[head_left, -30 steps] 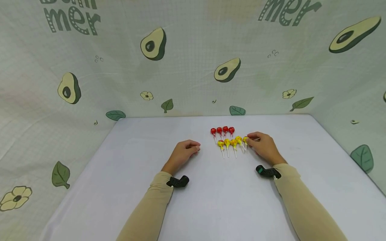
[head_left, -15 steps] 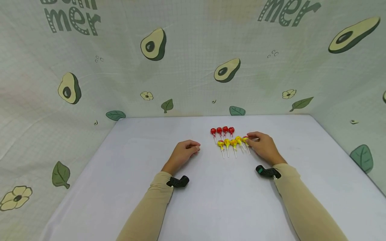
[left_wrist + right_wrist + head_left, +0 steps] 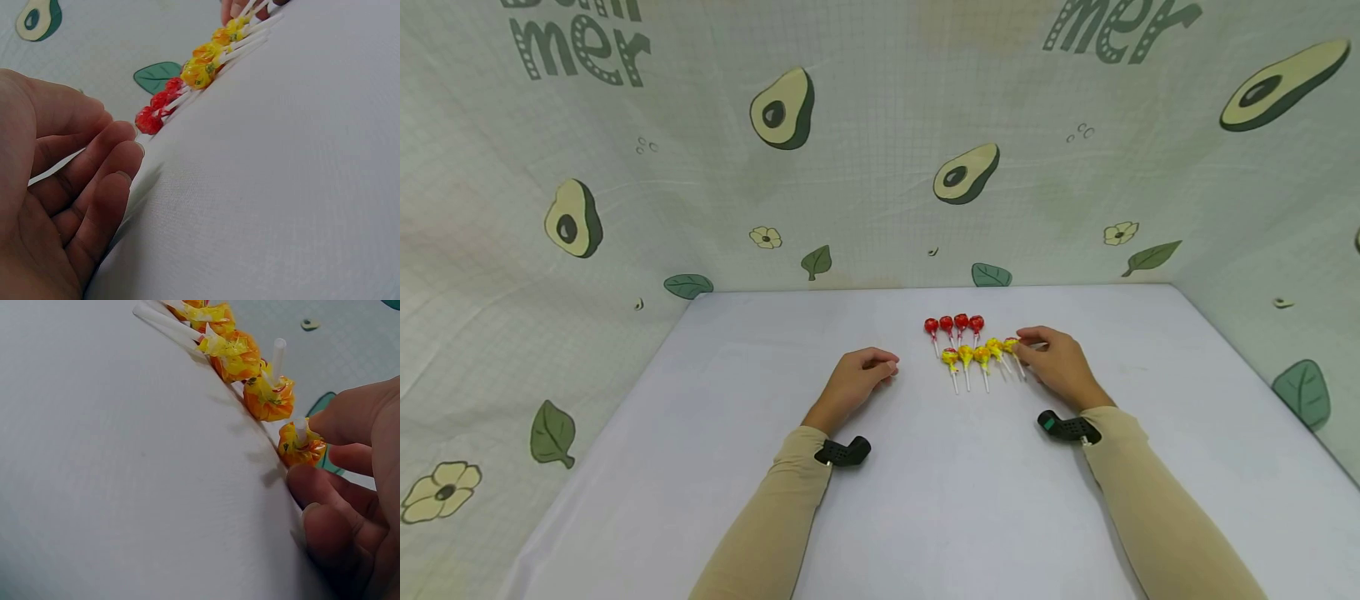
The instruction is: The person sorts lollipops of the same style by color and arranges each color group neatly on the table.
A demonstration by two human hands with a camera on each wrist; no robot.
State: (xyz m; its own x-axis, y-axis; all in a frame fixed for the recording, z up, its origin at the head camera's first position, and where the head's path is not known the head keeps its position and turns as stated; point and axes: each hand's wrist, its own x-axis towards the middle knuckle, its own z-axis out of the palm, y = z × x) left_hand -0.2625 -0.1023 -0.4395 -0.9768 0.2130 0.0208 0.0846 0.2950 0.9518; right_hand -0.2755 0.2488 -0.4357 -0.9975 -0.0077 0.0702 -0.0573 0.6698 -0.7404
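Note:
My right hand (image 3: 1060,364) pinches the head of the rightmost yellow lollipop (image 3: 300,450) between thumb and fingers; its white stick slants toward me. Left of it, several more yellow lollipops (image 3: 966,355) form a row on the white table, sticks toward me. Behind them lies a shorter row of red lollipops (image 3: 961,322), partly overlapped by the yellow heads. My left hand (image 3: 856,383) rests on the table to the left of both rows, fingers loosely curled with nothing in them. In the left wrist view, the red heads (image 3: 149,120) show just beyond its fingertips.
A white table (image 3: 925,500) stretches under both arms. Behind it hangs a pale cloth (image 3: 865,183) printed with avocados and leaves, which also runs along both sides. Black devices (image 3: 1069,427) are worn on both wrists.
The stick of the rightmost yellow lollipop has swung to the right at its near end, as the right hand turns it. The left hand stays still.

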